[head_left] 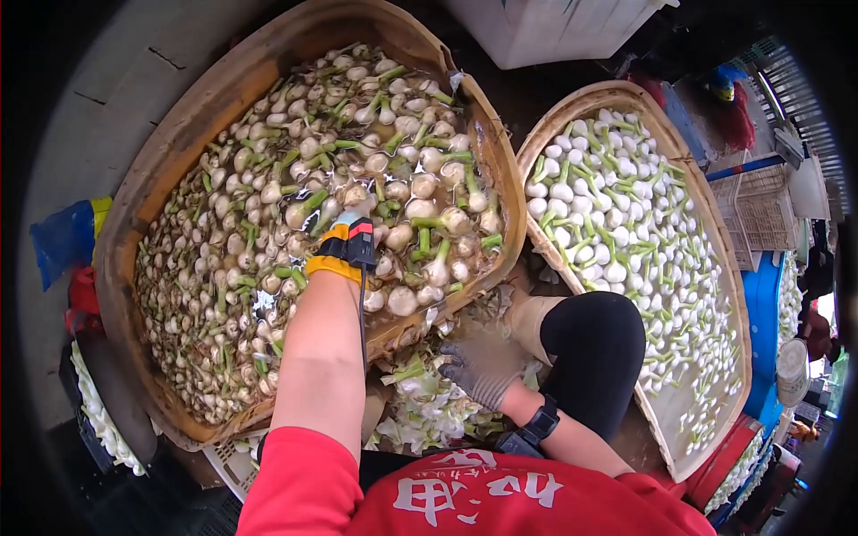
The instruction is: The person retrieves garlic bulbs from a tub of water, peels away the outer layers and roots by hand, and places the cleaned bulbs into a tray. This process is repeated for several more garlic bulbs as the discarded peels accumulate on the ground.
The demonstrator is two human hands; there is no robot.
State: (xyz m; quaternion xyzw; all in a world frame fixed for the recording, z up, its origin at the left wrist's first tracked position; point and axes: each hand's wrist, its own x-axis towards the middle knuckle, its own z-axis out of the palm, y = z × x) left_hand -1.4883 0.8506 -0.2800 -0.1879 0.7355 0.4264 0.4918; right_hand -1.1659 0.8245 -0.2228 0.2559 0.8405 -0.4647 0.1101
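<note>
My left hand (343, 237), in a yellow-orange glove, reaches into a large tub (487, 125) of murky water. It is at a pale garlic bulb (355, 195) among many soiled ones with short green stems. Its fingertips are hidden among the bulbs, so a hold cannot be made out. A small black and red device (361, 243) is strapped at that wrist, with a cable along the forearm. Low in front of me, my right hand (478, 371), in a grey glove, hovers over peelings (429, 406). Its visible fingers look apart; part of the hand is blurred.
A second tub (532, 147) on the right holds clean white garlic bulbs (603, 201) in water. My bent knee (594, 335) is between the tubs. A white bin (554, 31) stands at the top, and a white crate (755, 210) and a blue container (762, 313) stand far right.
</note>
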